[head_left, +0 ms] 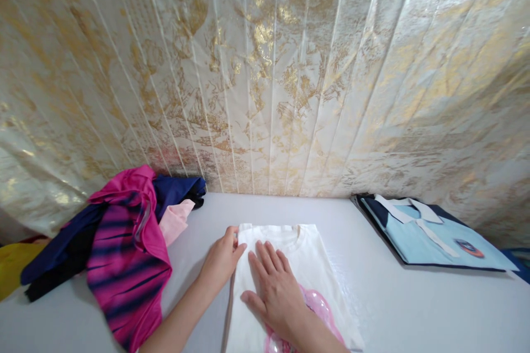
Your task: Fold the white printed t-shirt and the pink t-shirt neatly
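A white T-shirt (314, 265) with a pink print lies folded on the white table before me, its neckline at the far end. My left hand (221, 256) pinches the shirt's far left corner, thumb on top and fingers beyond the edge. Flat on the shirt's upper front rests my right hand (275, 289), its fingers stretched out and slightly apart. The right hand and forearm cover part of the pink print (321, 306). The near end of the shirt runs out of view at the bottom.
To the left is a loose heap of clothes, with a magenta and navy striped garment (128, 265), a pink cloth (176, 220) and a yellow piece (19, 262). At the right lies a folded light blue polo shirt (434, 237). A gold-patterned sheet (269, 77) hangs behind the table (434, 314).
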